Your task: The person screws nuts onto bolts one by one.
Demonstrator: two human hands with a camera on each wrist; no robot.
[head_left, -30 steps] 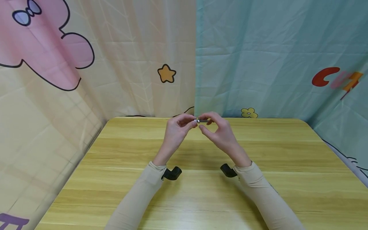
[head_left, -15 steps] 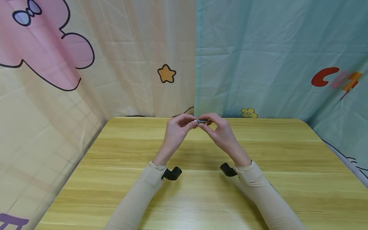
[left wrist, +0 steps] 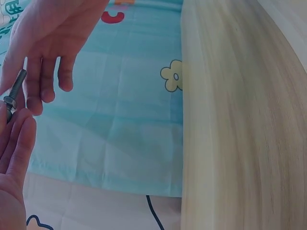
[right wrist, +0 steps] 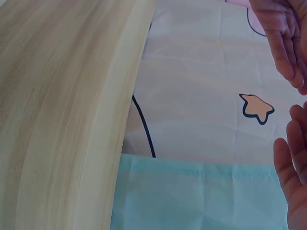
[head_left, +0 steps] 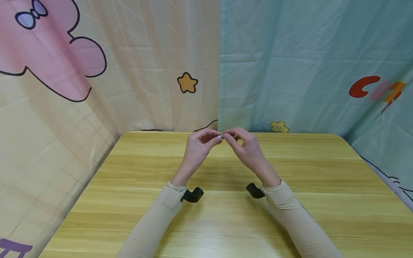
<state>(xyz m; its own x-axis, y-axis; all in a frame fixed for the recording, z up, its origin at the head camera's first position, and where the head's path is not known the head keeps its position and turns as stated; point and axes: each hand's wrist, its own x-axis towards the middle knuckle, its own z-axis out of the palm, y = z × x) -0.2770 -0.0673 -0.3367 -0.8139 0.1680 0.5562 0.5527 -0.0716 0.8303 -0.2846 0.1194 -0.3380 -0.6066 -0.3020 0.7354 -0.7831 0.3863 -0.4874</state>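
Observation:
Over the far part of the table, my left hand (head_left: 197,147) pinches one end of a grey metal bolt (left wrist: 18,82) between thumb and fingers. A nut (left wrist: 9,101) sits partway along it, and the threaded shank sticks out beyond, as the left wrist view shows. From the other side, my right hand (head_left: 247,149) has its thumb and index finger closed in at the nut, the other fingers hanging loosely. Fingers hide the bolt's held end. In the right wrist view only parts of both hands show at the right edge, with no bolt visible.
The wooden table (head_left: 206,218) spreads beneath both forearms. Behind it hang a beige curtain (head_left: 138,71) and a teal curtain (head_left: 290,64), close to its back edge. A black wrist mount (head_left: 193,195) projects from the left sleeve, another black mount (head_left: 255,191) from the right.
The right thumb was apart from the bolt, then came against it, and has now slid up toward the index finger, covering most of the shank. The left hand has stayed in place.

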